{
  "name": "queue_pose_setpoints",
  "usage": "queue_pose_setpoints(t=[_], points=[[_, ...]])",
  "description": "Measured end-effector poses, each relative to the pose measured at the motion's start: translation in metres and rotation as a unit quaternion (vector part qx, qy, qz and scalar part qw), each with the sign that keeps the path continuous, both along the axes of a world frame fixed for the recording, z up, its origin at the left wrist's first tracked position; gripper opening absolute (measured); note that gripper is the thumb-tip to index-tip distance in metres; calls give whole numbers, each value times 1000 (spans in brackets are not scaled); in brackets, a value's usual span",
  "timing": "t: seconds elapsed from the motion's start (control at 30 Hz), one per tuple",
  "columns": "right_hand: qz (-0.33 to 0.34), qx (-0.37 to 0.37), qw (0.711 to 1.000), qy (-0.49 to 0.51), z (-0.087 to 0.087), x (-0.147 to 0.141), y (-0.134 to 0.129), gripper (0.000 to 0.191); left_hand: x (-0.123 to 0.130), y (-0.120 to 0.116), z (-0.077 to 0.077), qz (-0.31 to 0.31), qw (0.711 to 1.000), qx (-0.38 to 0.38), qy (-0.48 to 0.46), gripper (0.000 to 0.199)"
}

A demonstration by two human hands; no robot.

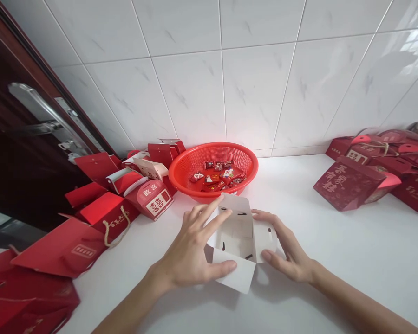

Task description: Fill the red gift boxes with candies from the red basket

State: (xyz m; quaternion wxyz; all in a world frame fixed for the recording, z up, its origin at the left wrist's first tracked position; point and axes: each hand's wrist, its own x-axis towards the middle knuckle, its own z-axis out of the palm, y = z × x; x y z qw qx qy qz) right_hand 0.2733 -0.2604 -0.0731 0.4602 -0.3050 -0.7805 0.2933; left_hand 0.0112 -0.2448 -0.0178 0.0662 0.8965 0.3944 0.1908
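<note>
An unfolded box (237,234) with a white inside lies on the white table between my hands, its flaps spread outward and slots showing in them. My left hand (198,246) rests over its left side, fingers apart, thumb on the near flap. With fingers on one side and thumb on the other, my right hand (289,250) grips the right flap. Just beyond the box stands a red plastic basket (245,178) with several small wrapped candies (212,179) in it.
Several red boxes (107,213) line the left side, some with open lids. More red boxes (351,183) are piled at the right on the white table (285,185). A tiled wall (191,93) rises behind; a dark door (17,139) stands at the left.
</note>
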Motion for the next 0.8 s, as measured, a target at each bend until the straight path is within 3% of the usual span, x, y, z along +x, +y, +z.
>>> queue_pose_setpoints(t=[0.27, 0.8], points=[[8, -45, 999, -4, -2, 3, -1, 48, -3, 3, 3, 22, 993, -114, 4, 105], [3, -130, 991, -6, -7, 7, 2, 61, 3, 4, -9, 17, 996, -84, 9, 102]])
